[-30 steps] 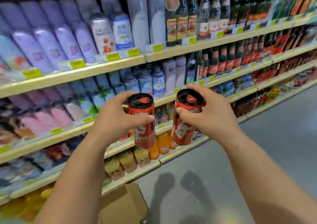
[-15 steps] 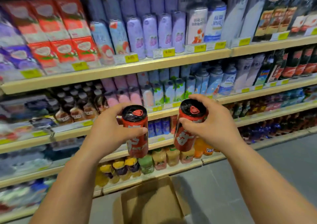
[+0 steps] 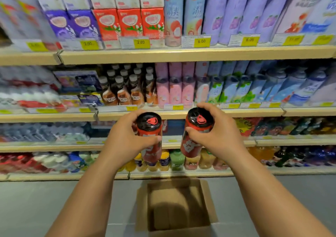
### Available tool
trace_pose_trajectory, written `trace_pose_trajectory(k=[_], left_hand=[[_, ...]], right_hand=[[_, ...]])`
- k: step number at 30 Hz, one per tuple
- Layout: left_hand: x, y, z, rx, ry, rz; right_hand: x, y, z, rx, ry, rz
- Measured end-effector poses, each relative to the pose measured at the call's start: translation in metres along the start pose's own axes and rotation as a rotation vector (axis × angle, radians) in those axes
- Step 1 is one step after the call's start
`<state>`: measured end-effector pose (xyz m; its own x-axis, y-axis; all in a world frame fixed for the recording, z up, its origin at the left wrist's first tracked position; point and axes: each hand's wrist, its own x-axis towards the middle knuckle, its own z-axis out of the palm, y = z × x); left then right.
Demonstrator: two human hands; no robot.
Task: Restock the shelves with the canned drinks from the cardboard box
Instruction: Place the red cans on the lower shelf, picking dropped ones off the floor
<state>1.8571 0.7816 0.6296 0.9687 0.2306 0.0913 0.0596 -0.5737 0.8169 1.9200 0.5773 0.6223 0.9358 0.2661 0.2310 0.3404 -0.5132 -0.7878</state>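
Observation:
Each of my hands holds a tall red can with a black top and a red pull tab, upright, in front of the shelves. My left hand (image 3: pixel 125 138) grips the left can (image 3: pixel 150 127) around its middle. My right hand (image 3: pixel 216 137) grips the right can (image 3: pixel 198 127) from the right side. Both cans hover level with the third shelf (image 3: pixel 181 142), about a can's width apart. The open cardboard box (image 3: pixel 174 207) stands on the floor directly below my hands; its inside is in shadow and looks empty.
Four wooden shelf levels with yellow price tags run across the view, packed with cartons, slim cans and bottles. Small juice bottles (image 3: pixel 174 160) fill the bottom shelf behind the cans. Grey floor (image 3: pixel 45 204) lies on both sides of the box.
The view has swung left along the shelves, so the box now sits centred below me. Both hands keep the same grip on the cans, held at much the same height.

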Motion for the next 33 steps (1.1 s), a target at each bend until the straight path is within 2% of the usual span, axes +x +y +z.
trace_pose_trajectory(k=[8,13,18,26,29,33], left_hand=[[0.037,-0.046,0.024,0.004,0.018,-0.086],[0.071,-0.097,0.045,-0.017,-0.033,-0.133],[0.11,-0.173,0.073,0.051,-0.105,-0.065],[0.146,-0.302,0.143,0.026,-0.114,-0.035],[0.157,-0.337,0.166,-0.016,-0.144,-0.046],[0.169,-0.366,0.191,-0.055,-0.153,-0.061]], right_hand=[[0.035,0.044,0.044,-0.033,-0.136,0.043],[0.056,0.086,0.095,-0.052,-0.168,0.177],[0.075,0.144,0.156,-0.091,-0.164,0.178],[0.124,0.253,0.251,-0.015,0.01,0.207],[0.154,0.289,0.278,-0.014,0.14,0.188],[0.202,0.328,0.302,-0.063,0.226,0.131]])
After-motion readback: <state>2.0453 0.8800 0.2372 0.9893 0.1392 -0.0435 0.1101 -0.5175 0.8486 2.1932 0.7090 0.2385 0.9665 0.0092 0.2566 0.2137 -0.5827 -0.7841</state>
